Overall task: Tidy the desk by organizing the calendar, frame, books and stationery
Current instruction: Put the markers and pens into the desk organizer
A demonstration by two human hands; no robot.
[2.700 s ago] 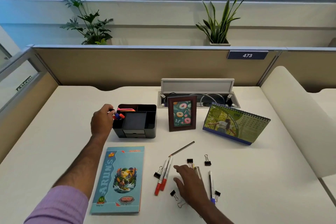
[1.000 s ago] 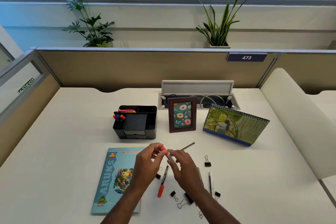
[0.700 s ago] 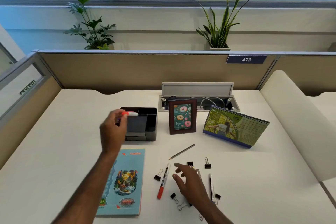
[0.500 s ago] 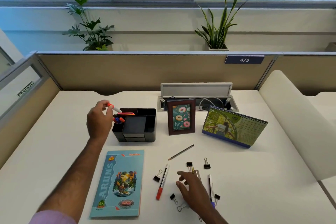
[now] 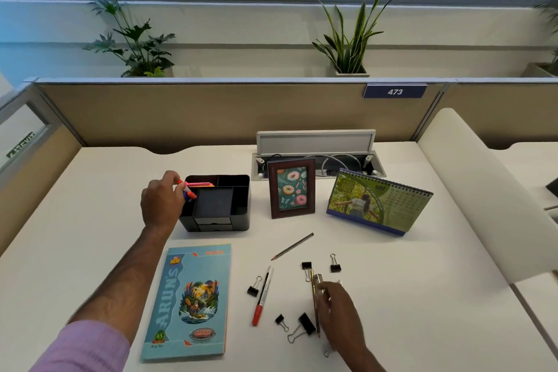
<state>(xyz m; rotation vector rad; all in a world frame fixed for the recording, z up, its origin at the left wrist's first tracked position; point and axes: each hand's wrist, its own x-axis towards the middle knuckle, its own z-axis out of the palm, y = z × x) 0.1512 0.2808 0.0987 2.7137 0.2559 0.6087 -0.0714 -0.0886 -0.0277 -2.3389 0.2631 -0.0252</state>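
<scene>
Our left hand point(image 5: 161, 201) pinches a red-capped marker point(image 5: 184, 187) over the organizer point(image 5: 231, 205) | our right hand point(image 5: 338, 308), fingers curled, touches the pens point(image 5: 315, 296) | their long axis runs away from us; right hand nearer.

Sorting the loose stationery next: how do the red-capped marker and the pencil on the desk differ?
The marker is white-bodied with a red cap, while the pencil is thin and dark with a bare wood tip. The marker lies nearly straight toward the person; the pencil lies diagonally, farther back. Both rest flat on the desk, untouched by either hand.
</scene>
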